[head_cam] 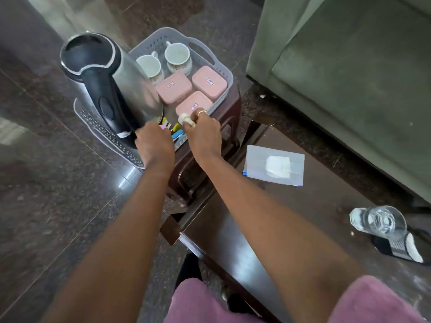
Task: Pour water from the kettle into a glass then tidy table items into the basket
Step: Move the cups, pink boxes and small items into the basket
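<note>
A steel kettle [121,82] with a black handle stands in the grey basket [224,68], which sits on a dark stool. The basket also holds two white cups [177,55] and three pink lidded boxes [173,88]. My right hand [203,134] pinches a small white roll of tape [186,120] over the basket's near edge. My left hand [154,143] reaches down beside the kettle's base, over small coloured items [176,134]; its fingers are hidden. A glass of water [377,221] stands on the dark table at the right.
A clear plastic pouch [274,165] with a white square inside lies on the dark table [314,206]. A green sofa [349,66] fills the upper right. A black and white sandal [401,245] lies by the glass. Polished stone floor [46,183] spreads on the left.
</note>
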The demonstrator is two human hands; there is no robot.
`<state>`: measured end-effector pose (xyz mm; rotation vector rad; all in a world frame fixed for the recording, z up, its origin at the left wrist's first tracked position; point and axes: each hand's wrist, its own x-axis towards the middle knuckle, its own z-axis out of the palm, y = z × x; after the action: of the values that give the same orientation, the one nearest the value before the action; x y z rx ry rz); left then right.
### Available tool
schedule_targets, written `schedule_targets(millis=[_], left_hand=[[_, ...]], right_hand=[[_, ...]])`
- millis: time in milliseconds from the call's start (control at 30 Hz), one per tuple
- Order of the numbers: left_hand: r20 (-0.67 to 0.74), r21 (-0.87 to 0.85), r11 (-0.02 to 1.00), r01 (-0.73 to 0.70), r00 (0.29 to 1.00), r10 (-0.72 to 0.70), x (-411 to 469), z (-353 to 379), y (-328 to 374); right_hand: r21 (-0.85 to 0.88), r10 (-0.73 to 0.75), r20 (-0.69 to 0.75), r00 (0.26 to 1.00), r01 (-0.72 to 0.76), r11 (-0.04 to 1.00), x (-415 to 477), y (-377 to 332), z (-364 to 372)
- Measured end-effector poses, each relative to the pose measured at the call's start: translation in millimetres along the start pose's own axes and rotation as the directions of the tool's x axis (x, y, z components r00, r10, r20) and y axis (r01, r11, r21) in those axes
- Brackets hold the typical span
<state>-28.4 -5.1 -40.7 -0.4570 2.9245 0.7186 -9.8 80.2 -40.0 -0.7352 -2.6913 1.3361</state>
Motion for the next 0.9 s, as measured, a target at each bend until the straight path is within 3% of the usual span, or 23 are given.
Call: schedule_targets(millis=[133,367,467,567,733,900], left_hand=[[0.042,0.077,0.997,-0.013,0.999,0.01,3,9,-5],[-0.008,0.048,0.998,-0.043,0.999,0.043,0,20,-6],[-0.103,-0.057,0.982,-0.18,0.979,0.174,-10,23,1],[-0.126,-0.161,0.937,-0.309,0.948,0.291,-22,31,14],[0.028,-0.326,0.845,-0.424,0.889,0.457,-64,61,49],[0.247,-0.389,0.883,-0.264,0.893,0.376,-105,111,74]], right_hand=[[-0.126,0.045,0.032,0.998,-0.04,0.991,18,-9,19],[-0.116,-0.003,-0.013,1.0,0.001,0.993,19,-5,32],[-0.064,-0.089,-0.065,0.994,0.085,0.994,5,10,26],[0.008,-0.068,-0.167,0.984,0.07,0.998,-7,29,13],[-0.023,0.06,-0.229,0.972,-0.067,0.997,-21,86,-17],[-0.031,0.302,-0.357,0.884,-0.334,0.942,-29,146,-49]])
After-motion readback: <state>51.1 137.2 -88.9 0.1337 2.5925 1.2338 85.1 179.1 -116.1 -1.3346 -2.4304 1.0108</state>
